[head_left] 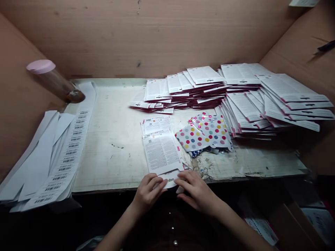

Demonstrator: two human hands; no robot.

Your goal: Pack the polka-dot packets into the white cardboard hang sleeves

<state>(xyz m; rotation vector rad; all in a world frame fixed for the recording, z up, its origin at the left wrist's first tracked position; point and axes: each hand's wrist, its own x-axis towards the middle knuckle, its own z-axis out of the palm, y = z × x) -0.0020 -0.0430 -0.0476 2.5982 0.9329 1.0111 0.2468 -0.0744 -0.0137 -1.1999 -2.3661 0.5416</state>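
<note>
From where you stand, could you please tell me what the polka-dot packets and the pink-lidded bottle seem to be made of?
The polka-dot packets look like thin plastic film, glossy, judging by the glare and soft creases; a foil lining can't be ruled out. The pink-lidded bottle seems clear glass or plastic, since its body is see-through and shiny; its lid looks like matte plastic.

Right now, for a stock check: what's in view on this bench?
barcode strips: many, white, at the table's left edge
bottle: one, brownish with pink lid, tilted at back left
printed cards: many, white with red edges, piled at back and right
polka-dot packets: a few, multicoloured dots on white, centre right
printed sheets: a few, white, centre front
table: one, off-white, worn at front right
walls: three, brown, around the table
card: one, white, at the front edge
left hand: one, touching the card
right hand: one, touching the card
</note>
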